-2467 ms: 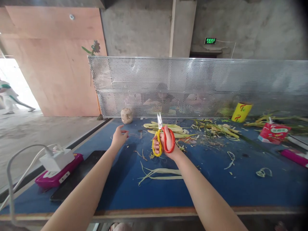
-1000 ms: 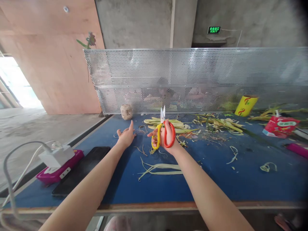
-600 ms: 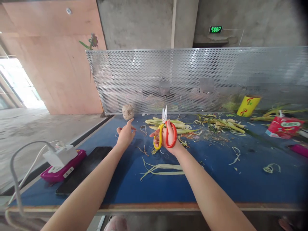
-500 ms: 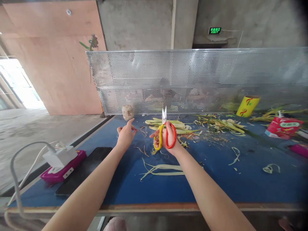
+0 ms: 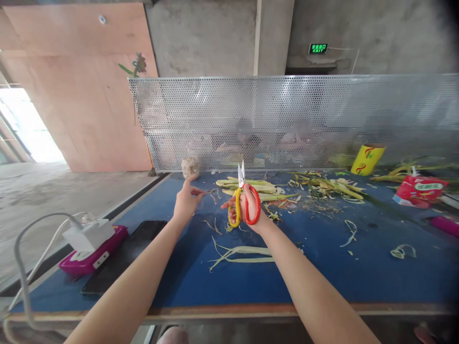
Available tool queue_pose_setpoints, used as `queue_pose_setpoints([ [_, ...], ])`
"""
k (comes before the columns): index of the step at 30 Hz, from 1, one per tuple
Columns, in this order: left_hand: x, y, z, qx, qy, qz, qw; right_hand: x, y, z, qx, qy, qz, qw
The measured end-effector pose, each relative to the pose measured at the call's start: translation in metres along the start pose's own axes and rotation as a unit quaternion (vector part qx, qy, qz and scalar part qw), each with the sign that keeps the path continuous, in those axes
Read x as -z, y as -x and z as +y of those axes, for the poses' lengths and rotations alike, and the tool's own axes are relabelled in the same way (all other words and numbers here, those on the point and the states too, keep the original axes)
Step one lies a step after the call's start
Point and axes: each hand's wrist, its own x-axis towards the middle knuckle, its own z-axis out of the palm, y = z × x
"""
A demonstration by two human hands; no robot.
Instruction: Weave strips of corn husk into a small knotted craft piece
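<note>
The right hand [image 5: 247, 206] is closed around the handles of the scissors [image 5: 241, 198]. 1 handle loop is yellow and the other is red, and the fingers pass through the red loop. The scissors stand upright above the blue table [image 5: 322, 277], the short blades point up and they are a little apart at the tips.

The left hand [image 5: 185, 201] is just beside the right hand, on its left side and at almost the same height. Its thumb and 1 finger are pressed together on the end of a thin strand [image 5: 210, 191], and the index finger is stretched upward. The strand runs from this pinch to the right, toward the scissors, but it does not touch them.

Behind both hands a pile of pale leaf strips [image 5: 256, 185] lies on the table, and nearer to the person lies a long split strip [image 5: 240, 253]. More green cuttings [image 5: 330, 184] are spread to the right. A ball of twine [image 5: 190, 167] stands at the foot of the perforated metal screen [image 5: 287, 119], and a yellow roll [image 5: 367, 159] leans there far to the right. A red carton [image 5: 418, 188] is at the right edge. At the left edge there are a black phone [image 5: 125, 255] and a pink power strip [image 5: 91, 257] with a white charger [image 5: 88, 235] on it.
</note>
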Motion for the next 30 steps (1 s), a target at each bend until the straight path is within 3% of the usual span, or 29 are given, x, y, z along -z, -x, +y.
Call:
queue_pose_setpoints([
  [10,0.008,-0.001,0.008,0.074,0.077,0.032,0.994,0.006,-0.003,0.004,-0.006,-0.005,-0.028,1.000],
  [15,0.007,-0.001,0.007,0.097,0.125,0.019,0.987,0.005,-0.001,0.004,-0.004,-0.005,-0.052,0.999],
  [20,0.005,-0.004,0.004,0.139,0.144,0.013,0.980,0.003,0.000,0.002,-0.014,-0.010,-0.037,0.999],
  [24,0.007,-0.007,-0.001,0.151,0.111,0.012,0.982,0.004,-0.003,0.002,-0.023,-0.011,-0.019,1.000],
  [30,0.015,-0.008,0.001,0.113,-0.011,0.018,0.993,0.003,-0.004,0.002,-0.011,-0.027,-0.036,0.999],
])
